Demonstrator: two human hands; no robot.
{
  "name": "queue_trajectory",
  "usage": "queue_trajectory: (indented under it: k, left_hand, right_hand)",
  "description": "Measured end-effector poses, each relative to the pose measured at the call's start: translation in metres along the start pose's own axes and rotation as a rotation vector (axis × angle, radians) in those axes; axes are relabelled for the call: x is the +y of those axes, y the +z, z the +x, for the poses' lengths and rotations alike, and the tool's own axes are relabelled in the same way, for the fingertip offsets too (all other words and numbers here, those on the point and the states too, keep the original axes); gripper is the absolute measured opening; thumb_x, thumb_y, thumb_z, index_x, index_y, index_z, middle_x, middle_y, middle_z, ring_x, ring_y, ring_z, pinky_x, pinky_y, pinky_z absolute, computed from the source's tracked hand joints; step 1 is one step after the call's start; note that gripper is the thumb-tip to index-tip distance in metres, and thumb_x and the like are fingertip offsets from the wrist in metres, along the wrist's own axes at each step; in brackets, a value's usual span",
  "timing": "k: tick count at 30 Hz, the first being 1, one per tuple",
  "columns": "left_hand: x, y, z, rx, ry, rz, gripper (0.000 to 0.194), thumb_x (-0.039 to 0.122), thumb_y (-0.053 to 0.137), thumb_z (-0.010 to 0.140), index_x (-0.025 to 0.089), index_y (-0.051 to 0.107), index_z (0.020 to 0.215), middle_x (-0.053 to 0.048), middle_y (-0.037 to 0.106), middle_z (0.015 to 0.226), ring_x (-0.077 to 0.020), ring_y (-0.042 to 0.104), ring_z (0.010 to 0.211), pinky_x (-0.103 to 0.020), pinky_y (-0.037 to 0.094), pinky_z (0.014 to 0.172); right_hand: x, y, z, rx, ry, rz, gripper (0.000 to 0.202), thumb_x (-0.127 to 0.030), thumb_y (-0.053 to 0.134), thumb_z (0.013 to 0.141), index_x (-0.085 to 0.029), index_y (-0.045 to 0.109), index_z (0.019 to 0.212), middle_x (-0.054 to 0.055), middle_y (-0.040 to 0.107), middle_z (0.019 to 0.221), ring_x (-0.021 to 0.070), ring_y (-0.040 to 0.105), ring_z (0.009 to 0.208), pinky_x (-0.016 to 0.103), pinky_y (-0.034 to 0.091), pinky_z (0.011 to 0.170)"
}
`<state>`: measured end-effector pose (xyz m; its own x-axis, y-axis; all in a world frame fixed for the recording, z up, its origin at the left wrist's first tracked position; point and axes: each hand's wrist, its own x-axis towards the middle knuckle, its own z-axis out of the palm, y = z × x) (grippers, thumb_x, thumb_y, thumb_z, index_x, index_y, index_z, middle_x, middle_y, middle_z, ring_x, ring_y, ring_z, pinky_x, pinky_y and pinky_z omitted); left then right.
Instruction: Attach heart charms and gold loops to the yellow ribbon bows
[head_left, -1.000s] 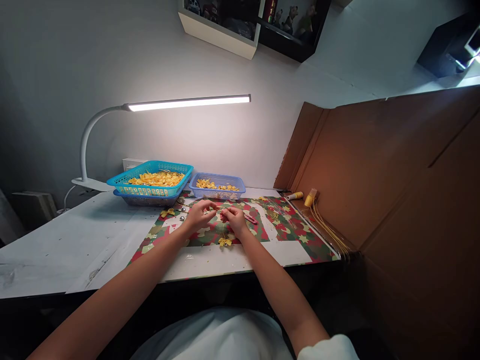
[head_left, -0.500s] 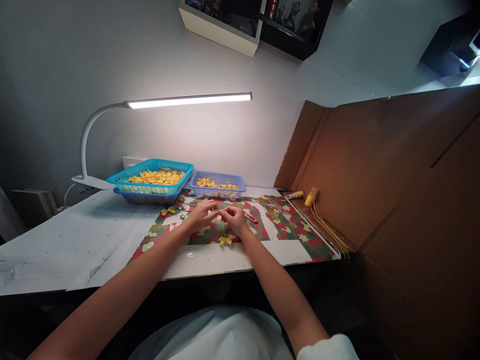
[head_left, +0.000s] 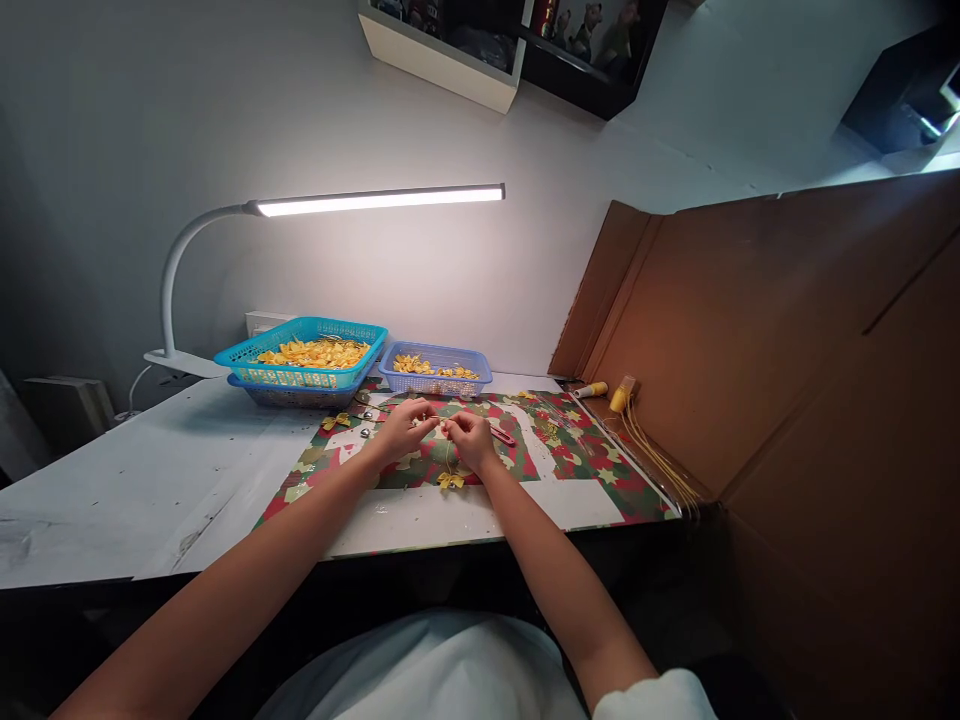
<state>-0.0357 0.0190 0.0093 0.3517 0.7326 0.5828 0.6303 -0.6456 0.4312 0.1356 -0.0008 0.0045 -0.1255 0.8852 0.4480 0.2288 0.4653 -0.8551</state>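
The desk (head_left: 150,480) is pale and scuffed. An arched lamp (head_left: 382,200) spans it, apparently placed to light fine handwork. At the back, within reach, stand a perforated teal basket (head_left: 300,378) and a smaller blue basket (head_left: 431,384). The left hand (head_left: 401,432) is curled, the right hand (head_left: 471,440) closed in a pinch—both on thin cord (head_left: 448,458), seemingly for control. A glossy yellow bow (head_left: 451,481) lies below, at the cord's lower end.

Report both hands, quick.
Left hand: fingers curled, grip too small to tell.
Right hand: fingers closed on a thin golden cord, yellow ribbon bow below.
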Motion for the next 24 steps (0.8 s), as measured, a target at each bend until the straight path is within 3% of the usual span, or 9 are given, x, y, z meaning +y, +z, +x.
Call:
queue_trajectory:
  k: [6,15,24]
  left_hand:
    - [0.003,0.0,-0.001,0.0,-0.01,-0.003,0.021,0.035,0.059,0.095,0.014,0.065,0.093,-0.003,0.067,0.091,-0.0173,0.064,0.082,-0.036,0.054,0.076]
    - [0.011,-0.003,-0.001,-0.014,0.013,-0.044,0.027,0.032,0.054,0.092,0.018,0.062,0.07,-0.001,0.063,0.074,-0.0188,0.058,0.078,-0.033,0.047,0.073]
    - [0.01,-0.001,-0.001,-0.044,0.022,-0.034,0.028,0.035,0.057,0.095,0.016,0.061,0.075,-0.001,0.064,0.078,-0.0175,0.061,0.08,-0.036,0.05,0.078]
  right_hand:
    - [0.002,0.0,0.001,-0.015,0.024,0.005,0.021,-0.033,0.055,0.074,-0.02,0.054,0.057,-0.003,0.054,0.054,0.0131,0.047,0.053,0.026,0.037,0.055]
    - [0.0,-0.001,0.001,-0.063,0.045,0.048,0.018,-0.033,0.056,0.074,-0.021,0.054,0.061,-0.003,0.055,0.056,0.0135,0.049,0.055,0.026,0.038,0.055]
    - [0.002,0.0,0.003,-0.048,0.04,0.066,0.019,-0.033,0.058,0.072,-0.021,0.052,0.059,-0.004,0.052,0.056,0.0119,0.044,0.054,0.025,0.037,0.054]
